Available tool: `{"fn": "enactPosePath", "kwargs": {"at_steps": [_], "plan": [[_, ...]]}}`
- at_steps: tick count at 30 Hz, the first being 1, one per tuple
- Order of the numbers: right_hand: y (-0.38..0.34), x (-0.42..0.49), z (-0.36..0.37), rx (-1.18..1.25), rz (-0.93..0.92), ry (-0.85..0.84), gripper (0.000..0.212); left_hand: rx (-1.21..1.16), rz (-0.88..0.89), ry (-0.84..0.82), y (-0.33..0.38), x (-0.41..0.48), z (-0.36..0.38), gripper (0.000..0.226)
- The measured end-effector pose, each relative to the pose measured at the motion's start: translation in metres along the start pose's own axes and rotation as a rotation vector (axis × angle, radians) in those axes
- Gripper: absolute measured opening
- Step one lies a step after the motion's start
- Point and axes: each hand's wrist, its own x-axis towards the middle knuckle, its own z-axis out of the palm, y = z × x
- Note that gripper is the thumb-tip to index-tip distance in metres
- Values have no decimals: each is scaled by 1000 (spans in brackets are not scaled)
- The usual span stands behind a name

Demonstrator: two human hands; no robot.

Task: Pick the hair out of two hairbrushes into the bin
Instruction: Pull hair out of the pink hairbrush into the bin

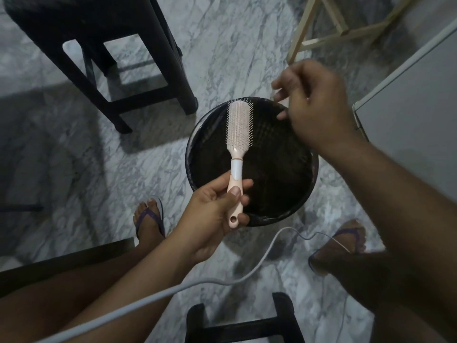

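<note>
A pink hairbrush (238,129) with a white band on its handle is held upright over the round black bin (291,194) on the floor. My left hand (217,214) grips the brush by the lower handle, bristles facing up toward me. My right hand (319,105) hovers over the bin's far right rim, to the right of the brush head, fingers curled and pinched together. It is blurred, and I cannot tell whether hair is between its fingertips. Only one hairbrush is in view.
A dark stool (103,58) stands at the upper left and another dark stool (242,323) at the bottom. A pale wooden frame (329,28) is at the top right, a white cabinet (408,100) to the right. A grey cable (222,280) crosses the marble floor by my sandalled feet.
</note>
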Motion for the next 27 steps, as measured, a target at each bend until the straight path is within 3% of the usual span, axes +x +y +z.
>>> {"fn": "enactPosePath", "kwargs": {"at_steps": [4,6,8,12,18,21,23,25,27], "plan": [[1,-12,4,-28,347,-352,24,8,-4,-8,-1,-1,0,36],[0,-25,14,-23,403,-468,39,40,1,-16,-2,-1,2,39],[-1,-28,17,-69,358,-455,49,138,32,7,-3,-2,3,42],[-3,-23,12,-127,329,-487,35,275,79,68,-5,-3,3,46],[-9,-10,-7,64,389,-534,33,43,56,-19,2,-4,9,43],[1,1,-16,63,379,-365,38,-21,64,-55,9,-4,8,41],[14,11,-21,-23,345,-205,43,-31,72,-58,14,-4,5,40],[28,17,-26,-264,290,-107,47,-39,85,-64,18,-5,3,40],[33,15,-25,-461,276,-214,46,-42,89,-67,19,-5,2,39]]}}
